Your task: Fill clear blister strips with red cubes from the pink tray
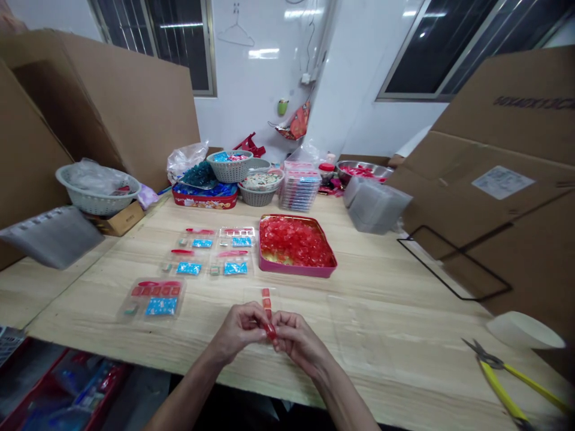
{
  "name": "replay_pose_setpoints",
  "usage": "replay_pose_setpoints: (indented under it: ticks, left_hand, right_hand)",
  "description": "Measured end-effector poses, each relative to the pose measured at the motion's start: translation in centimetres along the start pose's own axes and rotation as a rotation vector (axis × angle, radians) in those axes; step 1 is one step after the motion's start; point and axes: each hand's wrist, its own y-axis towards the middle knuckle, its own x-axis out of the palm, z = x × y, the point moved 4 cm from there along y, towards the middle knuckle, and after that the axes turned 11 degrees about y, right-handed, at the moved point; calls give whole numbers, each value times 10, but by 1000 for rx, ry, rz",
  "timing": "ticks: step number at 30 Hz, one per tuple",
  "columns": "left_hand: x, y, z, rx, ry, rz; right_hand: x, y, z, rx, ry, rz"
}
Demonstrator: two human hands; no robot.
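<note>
A wood-grained table (417, 299) bears clear cases (141, 307), a pink tray (296, 269), yellow-handled pliers (492, 361)

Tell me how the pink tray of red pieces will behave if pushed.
The pink tray probably won't tip, being broad and low. It likely keeps its shape, given its stiff-looking walls. The red pieces, piled inside, may shift.

One left hand (238, 330) and one right hand (300, 342) show at six o'clock. Five filled clear cases (140, 304) sit toward eight o'clock with five blue packets (162, 306), one apiece. One tray (296, 269) lies just off center toward six, its red pieces (296, 236) too many to count. Three plastic baskets (259, 198), one partly hidden, cluster near ten; one metal bowl (383, 173) stands at two, one pair of yellow-handled pliers (489, 360) at four, one hanger (236, 42) at eleven.
</note>
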Motion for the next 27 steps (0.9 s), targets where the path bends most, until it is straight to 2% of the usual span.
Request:
replay_pose_setpoints:
  ticks: [7,10,14,18,22,27]
  left_hand:
    - [-2,2,-6,-131,66,120]
    - [0,1,-10,-224,150,97]
    - [4,-1,-18,-349,381,71]
    - [7,-3,-25,-360,552,57]
    - [7,-5,-28,-333,807,79]
    - [7,-4,-32,-309,1107,120]
  right_hand:
    - [-5,-1,-3,-56,-64,15]
    - [-8,0,-7,-97,-130,-19]
    - [-18,-1,-8,-159,-254,-9]
    - [-29,-3,-4,-154,-402,22]
    - [-37,-4,2,-190,-622,106]
    - [-31,-5,2,-343,-1122,233]
